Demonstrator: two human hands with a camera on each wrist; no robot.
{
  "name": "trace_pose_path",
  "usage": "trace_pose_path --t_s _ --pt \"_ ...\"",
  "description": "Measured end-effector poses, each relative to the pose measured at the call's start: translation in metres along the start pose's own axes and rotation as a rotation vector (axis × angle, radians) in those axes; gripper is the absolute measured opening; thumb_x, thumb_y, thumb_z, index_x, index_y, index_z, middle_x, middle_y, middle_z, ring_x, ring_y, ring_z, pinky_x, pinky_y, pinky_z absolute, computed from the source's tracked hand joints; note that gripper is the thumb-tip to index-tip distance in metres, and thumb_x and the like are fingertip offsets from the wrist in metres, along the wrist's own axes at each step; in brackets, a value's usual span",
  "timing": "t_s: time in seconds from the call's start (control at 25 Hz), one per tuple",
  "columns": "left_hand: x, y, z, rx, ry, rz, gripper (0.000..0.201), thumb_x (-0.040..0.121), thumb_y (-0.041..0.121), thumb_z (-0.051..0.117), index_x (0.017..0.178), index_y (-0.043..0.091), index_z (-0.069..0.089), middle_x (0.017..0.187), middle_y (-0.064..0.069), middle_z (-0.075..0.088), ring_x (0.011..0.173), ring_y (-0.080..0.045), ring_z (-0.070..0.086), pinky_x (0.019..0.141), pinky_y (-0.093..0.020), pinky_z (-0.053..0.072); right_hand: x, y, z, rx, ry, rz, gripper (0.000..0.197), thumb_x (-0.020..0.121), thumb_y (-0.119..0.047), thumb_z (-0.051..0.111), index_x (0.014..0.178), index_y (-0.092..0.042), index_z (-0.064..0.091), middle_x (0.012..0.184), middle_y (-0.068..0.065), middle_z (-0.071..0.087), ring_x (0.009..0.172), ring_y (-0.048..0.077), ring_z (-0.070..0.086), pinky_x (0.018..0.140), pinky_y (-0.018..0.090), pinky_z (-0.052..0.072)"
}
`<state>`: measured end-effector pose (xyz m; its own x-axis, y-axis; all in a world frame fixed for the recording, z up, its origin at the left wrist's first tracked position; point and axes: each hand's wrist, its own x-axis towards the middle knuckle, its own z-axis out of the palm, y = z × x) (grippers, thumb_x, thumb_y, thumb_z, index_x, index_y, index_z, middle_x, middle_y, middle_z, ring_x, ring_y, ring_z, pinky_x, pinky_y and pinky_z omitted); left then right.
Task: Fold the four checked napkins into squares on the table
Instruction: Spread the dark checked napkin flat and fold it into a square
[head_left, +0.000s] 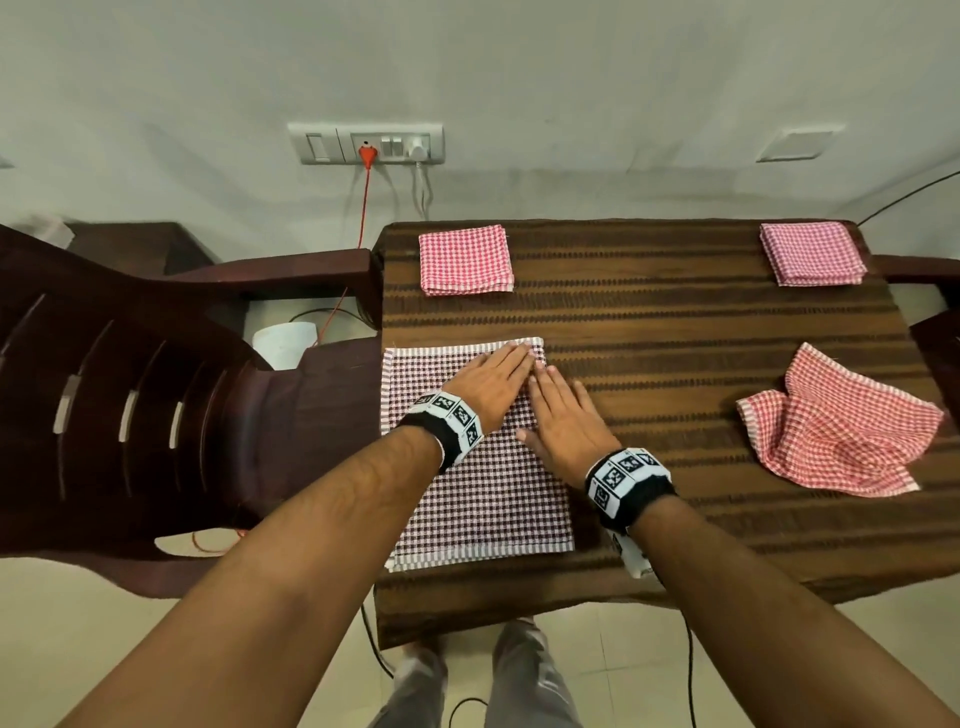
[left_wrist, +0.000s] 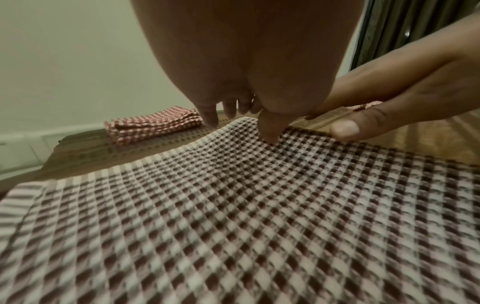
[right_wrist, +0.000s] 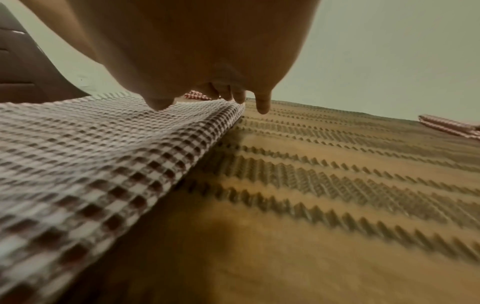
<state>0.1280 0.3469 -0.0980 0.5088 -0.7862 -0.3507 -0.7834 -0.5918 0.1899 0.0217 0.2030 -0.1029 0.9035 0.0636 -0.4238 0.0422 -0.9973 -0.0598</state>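
The left hand and right hand lie flat with straight fingers on the dark checked napkin at the table's near left, and sliding palms could push its folded edge crooked.

dark checked napkin lies flat, folded in half, at the desk's near left. two red napkins, far-left and far-right, sit folded square. a fourth lies crumpled at right.
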Motion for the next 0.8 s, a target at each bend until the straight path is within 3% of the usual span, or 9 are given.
trace_pose_path --t_s 0.2,0.4,0.52,0.8 --pt "0.027 -0.019 0.005 0.07 -0.137 0.064 0.073 0.104 0.027 0.041 0.159 0.01 -0.004 0.168 -0.007 -0.008 0.155 -0.023 -0.004 0.126 -0.043 0.011 0.011 0.016 0.013 -0.05 -0.058 -0.081 0.083 0.101 -0.062 0.011 0.158 -0.002 0.001 0.167 0.016 -0.009 0.155 0.027 -0.012 0.124 0.057 0.004" --pt "0.031 -0.019 0.029 0.208 -0.096 0.038 0.086 0.1 0.058 0.037 0.159 0.011 -0.004 0.168 -0.008 -0.011 0.155 -0.025 -0.002 0.125 -0.045 0.016 -0.027 0.019 0.042 -0.051 -0.029 -0.178 0.087 0.1 -0.067 0.008 0.158 -0.002 0.006 0.167 0.018 -0.007 0.155 0.031 -0.011 0.123 0.059 0.006" --pt "0.03 -0.019 0.035 0.21 -0.053 0.03 0.088 0.099 0.06 0.036 0.159 0.011 -0.005 0.168 -0.007 -0.011 0.155 -0.024 -0.003 0.125 -0.045 0.015 -0.07 0.014 0.063 -0.092 -0.055 -0.229 0.087 0.099 -0.067 0.009 0.158 -0.002 0.006 0.166 0.019 -0.008 0.154 0.033 -0.01 0.122 0.06 0.007" --pt "0.03 -0.018 0.034 0.192 -0.055 0.024 0.086 0.1 0.059 0.035 0.159 0.012 -0.008 0.167 -0.006 -0.014 0.155 -0.023 -0.007 0.126 -0.044 0.011 -0.169 0.001 0.114 -0.054 0.003 -0.265 0.084 0.101 -0.064 0.027 0.154 0.001 0.026 0.165 0.021 0.013 0.154 0.036 0.011 0.12 0.059 0.021"
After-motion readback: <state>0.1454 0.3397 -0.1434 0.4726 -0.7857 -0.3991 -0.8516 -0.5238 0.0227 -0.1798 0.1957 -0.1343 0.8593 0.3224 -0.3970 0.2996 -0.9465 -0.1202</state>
